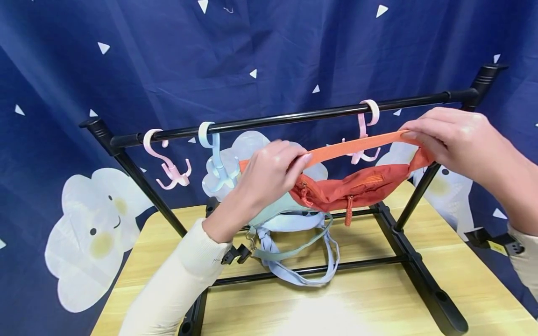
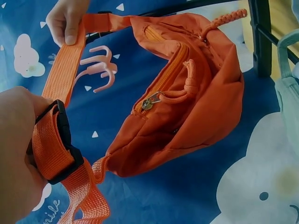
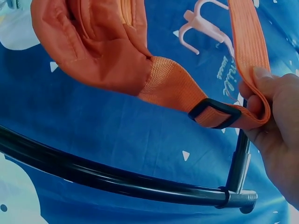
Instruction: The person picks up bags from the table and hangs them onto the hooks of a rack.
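An orange-red waist bag (image 1: 357, 189) with zips and braided pulls hangs by its strap between my two hands. My left hand (image 1: 273, 163) grips the orange strap (image 1: 349, 147) close to a black buckle (image 2: 65, 144), which shows in the left wrist view. At the strap's other end, my right hand (image 1: 449, 135) pinches the webbing where it folds back, beside a black slider (image 3: 215, 113). The strap is stretched between the hands, above the bag body. Behind it, a pink hook (image 1: 362, 135) hangs on the rack's bar (image 1: 286, 119), partly covered by the strap.
Further left on the bar hang a light blue hook (image 1: 216, 158) and another pink hook (image 1: 168, 163). Below, light blue and pale green bags (image 1: 294, 224) with straps hang near the lower rails. The black rack stands on a wooden table (image 1: 357, 298) before a dark blue curtain (image 1: 168, 60).
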The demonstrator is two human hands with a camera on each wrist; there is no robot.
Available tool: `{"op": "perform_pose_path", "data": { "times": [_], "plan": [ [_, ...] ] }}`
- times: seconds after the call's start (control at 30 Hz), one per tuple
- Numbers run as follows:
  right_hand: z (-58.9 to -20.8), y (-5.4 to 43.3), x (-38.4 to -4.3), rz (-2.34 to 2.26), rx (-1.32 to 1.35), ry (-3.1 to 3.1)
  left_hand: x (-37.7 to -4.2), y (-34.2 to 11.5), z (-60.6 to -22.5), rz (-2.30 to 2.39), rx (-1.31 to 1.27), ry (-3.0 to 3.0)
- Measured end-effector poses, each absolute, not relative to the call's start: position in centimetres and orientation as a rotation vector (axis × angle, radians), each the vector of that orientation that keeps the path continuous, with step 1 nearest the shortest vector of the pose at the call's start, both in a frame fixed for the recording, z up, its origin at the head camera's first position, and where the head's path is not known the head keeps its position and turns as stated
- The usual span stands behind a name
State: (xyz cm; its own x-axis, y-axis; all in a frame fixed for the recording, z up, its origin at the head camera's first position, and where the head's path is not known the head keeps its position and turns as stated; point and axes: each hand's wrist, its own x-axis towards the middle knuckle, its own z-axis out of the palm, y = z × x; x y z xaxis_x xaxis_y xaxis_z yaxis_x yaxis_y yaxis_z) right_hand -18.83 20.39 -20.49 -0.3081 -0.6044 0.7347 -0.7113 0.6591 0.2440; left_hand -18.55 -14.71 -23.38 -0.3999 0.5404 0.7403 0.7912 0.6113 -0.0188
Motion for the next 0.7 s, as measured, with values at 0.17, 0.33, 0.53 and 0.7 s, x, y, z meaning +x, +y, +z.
{"op": "perform_pose_path", "data": {
  "times": [0.17, 0.33, 0.53, 0.7],
  "plan": [
    [-20.7, 20.4, -19.2, 0.166, 0.991, -2.015, -18.8, -14.5, -23.2, -0.446, -1.034, -2.114],
    [-21.3, 20.5, -19.8, 0.185, 1.001, -2.031, -19.3, -14.4, -23.5, -0.424, -1.024, -2.153],
    [-22.6, 20.7, -20.2, 0.222, 1.003, -2.048, -19.6, -14.3, -24.2, -0.408, -1.033, -2.185],
    [-23.4, 21.0, -20.5, 0.237, 1.025, -2.026, -20.0, -14.2, -24.8, -0.396, -1.024, -2.194]
  ]
}}
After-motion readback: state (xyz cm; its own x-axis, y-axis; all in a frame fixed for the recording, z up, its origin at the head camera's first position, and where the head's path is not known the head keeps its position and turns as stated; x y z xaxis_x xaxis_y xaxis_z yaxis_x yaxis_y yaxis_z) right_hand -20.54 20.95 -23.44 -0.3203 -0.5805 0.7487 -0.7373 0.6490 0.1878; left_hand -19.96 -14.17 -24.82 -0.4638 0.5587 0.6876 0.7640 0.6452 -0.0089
